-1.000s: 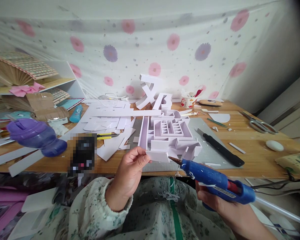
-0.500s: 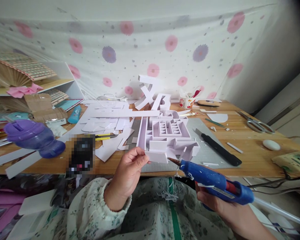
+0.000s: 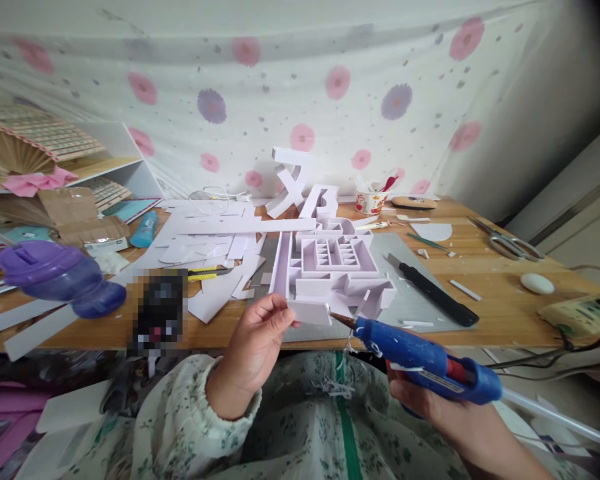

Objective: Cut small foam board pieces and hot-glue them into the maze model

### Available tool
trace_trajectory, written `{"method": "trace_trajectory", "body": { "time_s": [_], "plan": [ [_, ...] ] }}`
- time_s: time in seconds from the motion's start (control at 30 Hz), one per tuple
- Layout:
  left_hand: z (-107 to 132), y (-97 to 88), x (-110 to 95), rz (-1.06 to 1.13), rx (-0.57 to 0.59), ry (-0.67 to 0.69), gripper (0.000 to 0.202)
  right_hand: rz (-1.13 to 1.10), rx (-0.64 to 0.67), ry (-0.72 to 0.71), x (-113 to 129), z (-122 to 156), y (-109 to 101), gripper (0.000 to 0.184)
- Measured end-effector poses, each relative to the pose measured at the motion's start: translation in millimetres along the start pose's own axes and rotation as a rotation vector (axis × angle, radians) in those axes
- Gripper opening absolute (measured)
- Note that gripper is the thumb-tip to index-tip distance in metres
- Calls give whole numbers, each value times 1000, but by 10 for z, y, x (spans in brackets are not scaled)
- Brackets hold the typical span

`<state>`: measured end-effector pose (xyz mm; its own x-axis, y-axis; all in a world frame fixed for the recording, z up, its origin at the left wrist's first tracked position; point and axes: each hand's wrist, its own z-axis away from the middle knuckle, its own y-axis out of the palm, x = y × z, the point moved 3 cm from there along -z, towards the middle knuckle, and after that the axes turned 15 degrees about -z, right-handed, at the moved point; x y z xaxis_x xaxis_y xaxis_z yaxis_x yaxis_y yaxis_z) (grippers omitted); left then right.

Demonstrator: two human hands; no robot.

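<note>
Head view: weighing stray glue and heat

With the left hand (image 3: pixel 253 343), we are pinching a white strip (image 3: pixel 307 313) by one end, thumb against fingers; it is hanging before the near side of the compartmented white model (image 3: pixel 316 288) on the grey mat (image 3: pixel 410 303). With the right hand (image 3: pixel 430 403), we are gripping the blue glue gun (image 3: pixel 425 360), fingers curled round its handle; trigger: cannot tell. Its nozzle (image 3: pixel 344 321) is sitting right by the strip's free end; contact: cannot tell.

Risks, as we are judging them: oversqueezing could be flooding the thin edge. Fine glue strings (image 3: pixel 350 344) are trailing below the nozzle and could be smearing the model. Were our pinch slipping, fingertips could be meeting hot metal. Dragging cords (image 3: pixel 573 347) could be skewing our aim.
</note>
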<state>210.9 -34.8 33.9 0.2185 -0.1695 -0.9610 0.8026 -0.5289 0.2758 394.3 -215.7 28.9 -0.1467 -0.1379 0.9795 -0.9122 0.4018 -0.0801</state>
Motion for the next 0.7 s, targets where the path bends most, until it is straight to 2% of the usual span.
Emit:
{"method": "trace_trajectory", "body": {
  "time_s": [0.07, 0.2, 0.47, 0.6, 0.7],
  "plan": [
    [-1, 4, 6, 10, -3, -6, 26, 4, -6, -2, -38, 8, -16, 39],
    [1, 9, 13, 29, -15, -24, 27, 10, -103, -6, -148, 66, -59, 45],
    [-26, 23, 16, 70, -23, -28, 27, 54, -82, -8, -216, 69, -91, 41],
    [-9, 87, 15, 169, -57, -83, 27, -5, -90, -39, -132, 40, -57, 42],
    [36, 183, 22, 285, -62, -171, 26, -55, -3, -56, 18, -38, 24, 28]
  ]
}}
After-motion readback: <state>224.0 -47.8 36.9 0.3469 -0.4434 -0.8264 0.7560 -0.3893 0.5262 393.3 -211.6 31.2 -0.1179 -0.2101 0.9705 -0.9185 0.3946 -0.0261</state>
